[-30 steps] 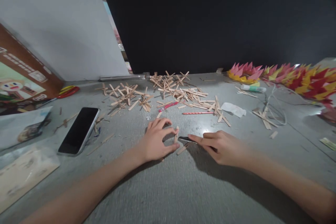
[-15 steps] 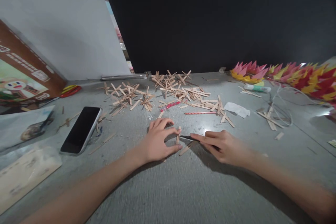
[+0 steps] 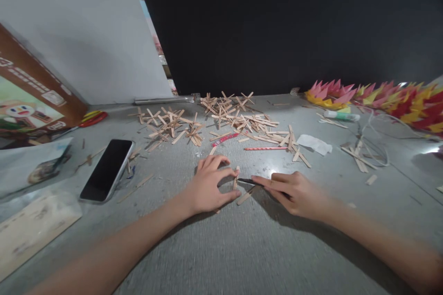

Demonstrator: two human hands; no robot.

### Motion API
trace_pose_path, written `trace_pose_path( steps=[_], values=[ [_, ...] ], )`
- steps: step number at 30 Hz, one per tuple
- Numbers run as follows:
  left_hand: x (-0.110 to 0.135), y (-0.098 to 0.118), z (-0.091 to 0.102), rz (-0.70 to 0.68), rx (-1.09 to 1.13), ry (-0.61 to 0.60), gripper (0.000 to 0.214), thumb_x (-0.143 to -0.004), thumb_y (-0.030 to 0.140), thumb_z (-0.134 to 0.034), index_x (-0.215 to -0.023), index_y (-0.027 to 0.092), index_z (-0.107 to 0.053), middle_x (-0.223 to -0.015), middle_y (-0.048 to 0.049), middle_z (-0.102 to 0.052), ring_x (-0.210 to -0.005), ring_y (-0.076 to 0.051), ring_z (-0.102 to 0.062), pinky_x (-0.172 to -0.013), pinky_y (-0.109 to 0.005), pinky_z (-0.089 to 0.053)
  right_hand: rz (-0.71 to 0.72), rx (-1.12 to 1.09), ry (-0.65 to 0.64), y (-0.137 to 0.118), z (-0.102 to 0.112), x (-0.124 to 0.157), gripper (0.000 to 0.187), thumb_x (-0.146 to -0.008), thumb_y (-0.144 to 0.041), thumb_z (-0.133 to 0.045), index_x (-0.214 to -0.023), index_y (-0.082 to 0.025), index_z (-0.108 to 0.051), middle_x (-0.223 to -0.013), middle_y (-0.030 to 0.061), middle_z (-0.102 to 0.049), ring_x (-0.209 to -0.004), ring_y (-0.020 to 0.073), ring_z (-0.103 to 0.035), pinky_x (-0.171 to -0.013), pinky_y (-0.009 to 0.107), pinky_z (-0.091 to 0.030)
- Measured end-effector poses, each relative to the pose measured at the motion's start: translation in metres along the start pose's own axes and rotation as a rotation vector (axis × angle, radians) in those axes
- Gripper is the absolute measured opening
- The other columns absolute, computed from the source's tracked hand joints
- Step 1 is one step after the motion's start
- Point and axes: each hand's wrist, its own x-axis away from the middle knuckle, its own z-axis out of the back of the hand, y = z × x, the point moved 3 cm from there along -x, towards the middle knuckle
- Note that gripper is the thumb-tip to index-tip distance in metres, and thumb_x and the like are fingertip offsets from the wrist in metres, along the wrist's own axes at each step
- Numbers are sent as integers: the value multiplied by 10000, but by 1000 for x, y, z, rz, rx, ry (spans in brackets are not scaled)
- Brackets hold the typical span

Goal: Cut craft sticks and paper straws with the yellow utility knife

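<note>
My left hand (image 3: 207, 186) pins a short wooden craft stick (image 3: 236, 183) against the table, with the index fingertip near its far end and the thumb at its near end. My right hand (image 3: 294, 191) is closed around a slim dark pointed tool (image 3: 246, 181); whether it is a knife or another tool I cannot tell. Its tip touches or nearly touches the stick between my left thumb and finger. Another craft stick (image 3: 245, 196) lies flat just under the tool, partly in my right hand's shadow.
Piles of craft sticks (image 3: 169, 126) spread along the back, with a red patterned pencil (image 3: 265, 149) nearby. A phone (image 3: 107, 170) lies left, near scissors (image 3: 93, 119). Right are a white paper scrap (image 3: 314, 144), a glue stick (image 3: 341, 115), a cable (image 3: 384, 156) and folded-paper flowers (image 3: 332, 94).
Both hands keep almost the same pose, and the tool tip stays by the stick. The view has shifted very slightly.
</note>
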Motion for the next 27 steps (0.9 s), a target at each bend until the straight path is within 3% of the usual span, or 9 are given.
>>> trace_pose_path(
  steps=[8,16,27],
  values=[
    [-1,1,0,-2,-3,12,409,-849,611,-739,-1130,314,-746,-1367,-72,-543,-1317,-344,-471,-1122,-546,-373,49,84,-18,-7,5,-4,537,-1055,-168,-429,-1589,-217,-459,-783,28,-643,-599,120,-535,-577,275,-319],
    [-2,1,1,6,-7,4,401,-843,596,-747,-1135,322,-749,-1371,-68,-546,-1308,-350,-476,-1111,-559,-373,-56,-50,-78,-14,11,-7,557,-1020,-144,-471,-1566,-251,-495,-792,28,-680,-673,136,-593,-621,261,-339],
    [-5,-6,-1,-25,18,-28,401,-853,622,-729,-1124,328,-762,-1390,-66,-541,-1326,-361,-453,-1119,-579,-362,-73,44,-92,-27,20,-15,586,-969,-110,-503,-1537,-251,-524,-785,37,-698,-609,130,-531,-581,290,-231]
  ],
)
